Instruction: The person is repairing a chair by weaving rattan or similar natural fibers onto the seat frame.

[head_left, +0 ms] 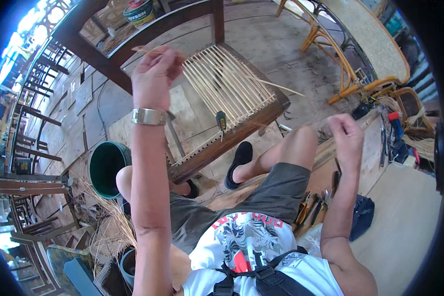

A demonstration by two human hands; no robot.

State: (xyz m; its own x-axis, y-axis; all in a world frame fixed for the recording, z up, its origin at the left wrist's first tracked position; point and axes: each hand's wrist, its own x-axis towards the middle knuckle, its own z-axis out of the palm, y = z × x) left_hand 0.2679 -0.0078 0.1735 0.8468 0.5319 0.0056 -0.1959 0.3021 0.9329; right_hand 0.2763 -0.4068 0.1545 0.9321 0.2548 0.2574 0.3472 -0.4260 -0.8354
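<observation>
My left hand is raised at eleven o'clock, fingers pinched on a thin cane strip that runs off toward two o'clock across the chair seat. My right hand, at three o'clock, is loosely clenched; whether it grips cane I cannot tell. A screwdriver rests on the seat's front rail, and a green bucket sits at nine.

The left hand hides where the cane strand ends, at upper centre. The chair frame runs off the top edge. Tools at lower right are too small to identify.
</observation>
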